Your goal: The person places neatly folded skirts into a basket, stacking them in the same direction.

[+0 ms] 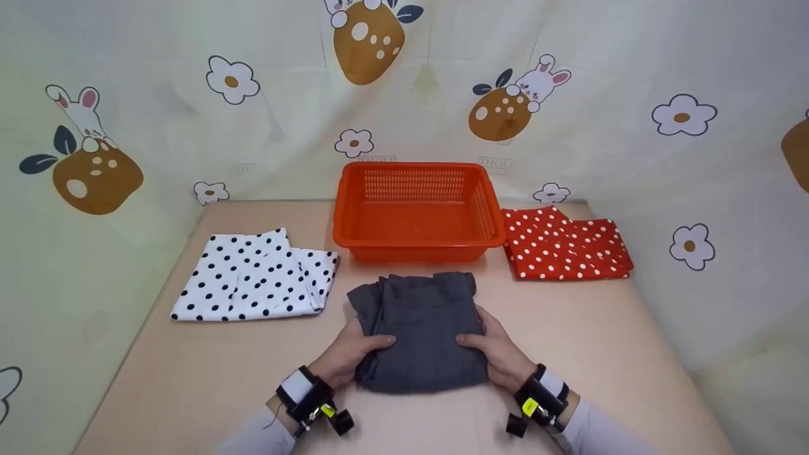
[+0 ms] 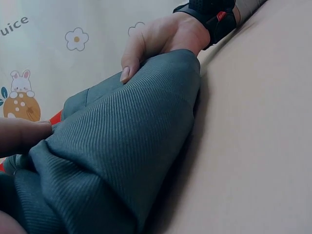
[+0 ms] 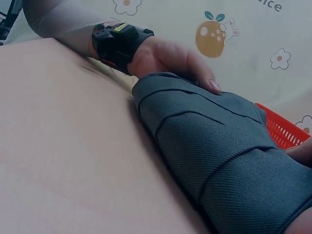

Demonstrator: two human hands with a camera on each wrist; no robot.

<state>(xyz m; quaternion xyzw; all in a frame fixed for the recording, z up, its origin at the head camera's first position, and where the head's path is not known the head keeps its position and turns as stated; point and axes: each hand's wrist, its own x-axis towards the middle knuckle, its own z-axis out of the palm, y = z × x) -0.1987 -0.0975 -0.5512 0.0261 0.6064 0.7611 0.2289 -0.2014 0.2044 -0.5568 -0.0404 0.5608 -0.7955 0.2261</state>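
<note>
A dark grey folded garment (image 1: 426, 341) lies between both hands near the middle of the table, layered into a rough rectangle with uneven upper edges. My left hand (image 1: 354, 351) grips its left side, thumb on top and the other fingers mostly hidden beneath the cloth. On the opposite side my right hand (image 1: 496, 347) holds it the same way, thumb over the top layer. In the left wrist view the grey cloth (image 2: 131, 117) shows fine ribbing and a bunched near end. The right wrist view shows stacked folds along the garment's side (image 3: 204, 136).
Behind the garment stands an orange-red plastic basket (image 1: 417, 243) with slotted walls and nothing inside. A folded white cloth with black dots (image 1: 253, 278) lies to the left. To the right, a folded red cloth with white dots (image 1: 562, 246) sits beside the basket. A patterned curtain surrounds the table.
</note>
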